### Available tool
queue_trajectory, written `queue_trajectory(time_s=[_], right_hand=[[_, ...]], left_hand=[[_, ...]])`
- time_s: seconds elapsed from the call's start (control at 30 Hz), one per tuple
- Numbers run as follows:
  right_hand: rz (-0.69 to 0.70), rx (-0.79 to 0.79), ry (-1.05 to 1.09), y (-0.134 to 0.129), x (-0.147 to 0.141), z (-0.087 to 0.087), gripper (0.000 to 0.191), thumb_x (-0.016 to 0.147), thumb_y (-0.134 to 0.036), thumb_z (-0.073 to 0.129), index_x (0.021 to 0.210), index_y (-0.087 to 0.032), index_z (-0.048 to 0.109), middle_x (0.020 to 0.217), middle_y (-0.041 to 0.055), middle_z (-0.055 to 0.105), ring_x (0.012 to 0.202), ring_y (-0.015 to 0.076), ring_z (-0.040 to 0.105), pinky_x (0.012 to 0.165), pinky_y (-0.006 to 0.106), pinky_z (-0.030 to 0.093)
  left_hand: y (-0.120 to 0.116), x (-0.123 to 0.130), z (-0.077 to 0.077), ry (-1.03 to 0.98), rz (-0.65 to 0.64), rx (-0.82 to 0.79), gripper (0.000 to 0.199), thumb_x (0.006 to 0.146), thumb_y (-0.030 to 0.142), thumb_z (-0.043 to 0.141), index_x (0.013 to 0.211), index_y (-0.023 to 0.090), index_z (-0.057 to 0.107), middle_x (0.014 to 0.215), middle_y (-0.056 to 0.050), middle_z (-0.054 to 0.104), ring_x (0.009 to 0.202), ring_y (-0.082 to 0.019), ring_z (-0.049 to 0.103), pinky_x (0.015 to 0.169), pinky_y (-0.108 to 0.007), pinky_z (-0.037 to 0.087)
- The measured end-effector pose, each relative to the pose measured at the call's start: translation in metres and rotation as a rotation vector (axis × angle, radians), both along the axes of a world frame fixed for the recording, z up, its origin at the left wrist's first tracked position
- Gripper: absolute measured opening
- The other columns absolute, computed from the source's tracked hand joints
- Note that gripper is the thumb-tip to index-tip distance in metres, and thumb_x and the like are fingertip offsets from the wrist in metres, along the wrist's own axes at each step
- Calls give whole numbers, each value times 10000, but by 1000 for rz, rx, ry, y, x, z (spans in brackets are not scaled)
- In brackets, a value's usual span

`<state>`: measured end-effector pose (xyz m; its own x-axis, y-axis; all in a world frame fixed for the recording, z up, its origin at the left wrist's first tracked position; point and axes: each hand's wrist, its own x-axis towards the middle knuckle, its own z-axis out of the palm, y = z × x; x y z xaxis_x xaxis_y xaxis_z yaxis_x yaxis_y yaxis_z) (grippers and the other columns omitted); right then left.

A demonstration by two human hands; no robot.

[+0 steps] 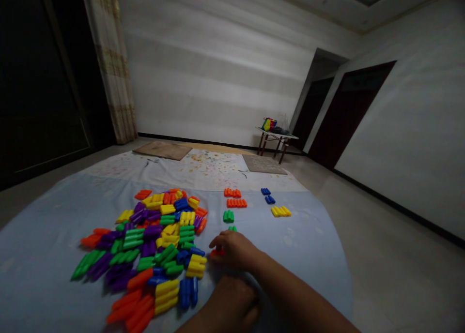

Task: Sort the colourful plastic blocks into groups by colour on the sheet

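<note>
My right hand [234, 248] is at the middle of the cloth-covered table, with its fingers closed on an orange-red plastic piece [218, 252]. Just nearer, my left hand [232, 301] is curled into a fist; anything inside it is hidden. A green piece [233, 229] shows partly behind my right hand. Beyond it lie another green piece [228, 216] and two orange rows [237, 204] [232, 192]. To the right are two small blue pieces [266, 191] [269, 199] and a yellow row [281, 211].
A large mixed pile of ribbed pieces [160, 234] in orange, yellow, green, blue and purple covers the left-centre of the blue cloth [301, 255]. Two flat mats [163, 150] [264, 164] lie at the far edge. A small side table [278, 134] stands near the wall.
</note>
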<state>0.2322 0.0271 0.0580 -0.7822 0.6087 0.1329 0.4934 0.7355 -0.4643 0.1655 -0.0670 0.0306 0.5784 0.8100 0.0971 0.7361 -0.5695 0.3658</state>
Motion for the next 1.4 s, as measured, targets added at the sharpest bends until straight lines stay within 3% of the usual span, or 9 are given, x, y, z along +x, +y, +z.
queue_trajectory(time_s=[0.1, 0.27, 0.47, 0.6, 0.7, 0.9, 1.03, 1.27, 1.4], right_hand=[[-34, -50, 98, 6, 8, -2, 288, 722, -244, 598, 1005, -225, 649, 812, 8, 642, 684, 116, 557, 657, 230, 429], [-361, -198, 465, 28, 44, -14, 332, 776, -274, 506, 1089, -183, 569, 755, -1, 619, 610, 100, 547, 594, 233, 443], [-616, -475, 647, 46, 76, -39, 274, 725, -372, 538, 893, -156, 534, 766, 49, 661, 629, 153, 606, 496, 246, 435], [-639, -347, 499, 43, 83, -40, 273, 653, -396, 640, 781, -170, 557, 631, -7, 628, 524, 114, 541, 485, 220, 393], [-649, -299, 438, 40, 86, -37, 244, 701, -406, 597, 759, -170, 583, 546, -25, 596, 488, 103, 525, 496, 209, 382], [-687, -307, 497, 44, 93, -45, 339, 765, -476, 481, 633, -173, 558, 497, -30, 537, 428, 105, 500, 447, 207, 344], [-766, -186, 553, 51, 97, -50, 359, 764, -464, 475, 568, -170, 534, 501, -35, 480, 497, 101, 468, 494, 206, 330], [-804, -180, 646, 58, 100, -49, 378, 775, -480, 457, 582, -165, 537, 509, -46, 428, 516, 101, 413, 511, 215, 305], [-814, -191, 693, 58, 99, -51, 385, 772, -490, 457, 572, -169, 525, 513, -42, 440, 524, 108, 424, 520, 220, 312]], left_hand=[[0, -1, 0, 33, -2, 19, 171, 769, 262, 493, 728, 197, 645, 729, -43, 682, 639, -184, 611, 563, -271, 373], [2, -7, 2, -11, 19, 23, 214, 827, 293, 440, 809, 213, 638, 787, -29, 669, 722, -166, 597, 628, -265, 394], [7, -12, -2, -61, 76, 15, 205, 848, 281, 419, 858, 234, 619, 820, -4, 657, 767, -141, 586, 681, -251, 395], [8, -13, -1, -53, 94, 1, 218, 857, 274, 395, 848, 225, 608, 823, -7, 652, 770, -136, 581, 675, -243, 390], [9, -13, 2, -47, 124, -31, 234, 864, 269, 379, 837, 218, 606, 821, -13, 649, 765, -131, 579, 676, -239, 390], [10, -16, 7, -48, 181, -70, 273, 877, 285, 348, 812, 222, 605, 815, -15, 641, 768, -133, 580, 680, -242, 392], [17, -20, 12, -29, 241, -87, 297, 881, 309, 331, 820, 229, 610, 825, -21, 639, 787, -143, 586, 692, -251, 400], [58, -11, 35, -10, 390, -73, 297, 840, 335, 393, 1041, 236, 587, 1067, -52, 603, 987, -177, 561, 836, -285, 407], [86, 8, 37, 50, 430, 21, 368, 821, 374, 403, 1094, 190, 567, 1084, -97, 595, 1048, -221, 524, 896, -336, 379]])
